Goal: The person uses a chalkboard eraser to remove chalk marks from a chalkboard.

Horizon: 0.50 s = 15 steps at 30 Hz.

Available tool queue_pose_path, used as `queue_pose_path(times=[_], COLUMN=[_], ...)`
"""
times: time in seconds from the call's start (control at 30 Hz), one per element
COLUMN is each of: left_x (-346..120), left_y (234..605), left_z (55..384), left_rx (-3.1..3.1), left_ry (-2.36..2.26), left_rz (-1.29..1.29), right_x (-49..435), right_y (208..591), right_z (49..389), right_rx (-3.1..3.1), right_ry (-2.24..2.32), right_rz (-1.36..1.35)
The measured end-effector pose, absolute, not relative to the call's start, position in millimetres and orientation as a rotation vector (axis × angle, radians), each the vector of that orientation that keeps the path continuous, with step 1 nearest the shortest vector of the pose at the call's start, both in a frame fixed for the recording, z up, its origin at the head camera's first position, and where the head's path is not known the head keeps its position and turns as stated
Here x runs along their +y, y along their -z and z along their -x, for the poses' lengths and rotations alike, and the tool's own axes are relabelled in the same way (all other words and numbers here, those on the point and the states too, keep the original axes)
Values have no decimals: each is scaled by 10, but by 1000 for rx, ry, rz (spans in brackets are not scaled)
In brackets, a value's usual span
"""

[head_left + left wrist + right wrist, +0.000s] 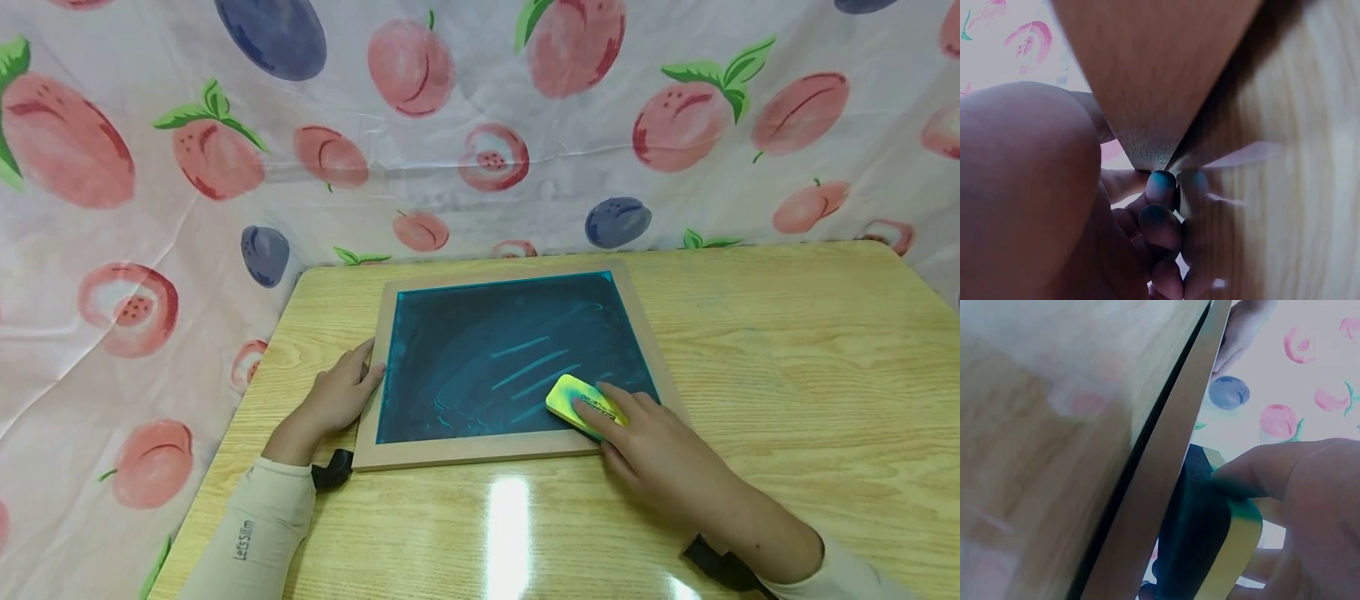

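A small chalkboard (457, 358) in a light wooden frame (480, 451) lies on the table, with several pale blue chalk strokes and smears on its dark surface. At its left edge my left hand (341, 396) holds the frame, thumb on top and the other fingers along the side. Blue dust coats some fingertips (1161, 181) in the left wrist view. My right hand (660, 446) grips a yellow-green chalkboard eraser (568, 402) over the board's lower right part, beside the strokes. The eraser's dark felt side (1194, 531) faces the board in the right wrist view.
The wood-grain table (810, 367) stretches to the right and in front of the board. A peach-patterned cloth (555, 183) hangs behind and along the left side. Black wrist straps (333, 471) sit on both wrists.
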State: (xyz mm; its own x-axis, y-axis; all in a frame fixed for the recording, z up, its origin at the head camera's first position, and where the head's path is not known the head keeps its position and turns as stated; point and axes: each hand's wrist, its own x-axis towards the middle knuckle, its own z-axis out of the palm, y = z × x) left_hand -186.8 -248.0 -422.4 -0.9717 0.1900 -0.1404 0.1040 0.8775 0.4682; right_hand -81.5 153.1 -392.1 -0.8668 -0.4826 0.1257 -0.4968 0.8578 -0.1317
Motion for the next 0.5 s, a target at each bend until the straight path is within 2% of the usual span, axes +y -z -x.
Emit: queue_pose_path(times=[0.5], left_x=[-2484], left_y=[4219], left_z=[1862], left_rx=[2865], left_ry=[-701], left_rz=[-225], right_x=[1561], right_y=[3883], right_z=[833], right_rx=[-2957], right_ry=[-261], right_rz=[-757])
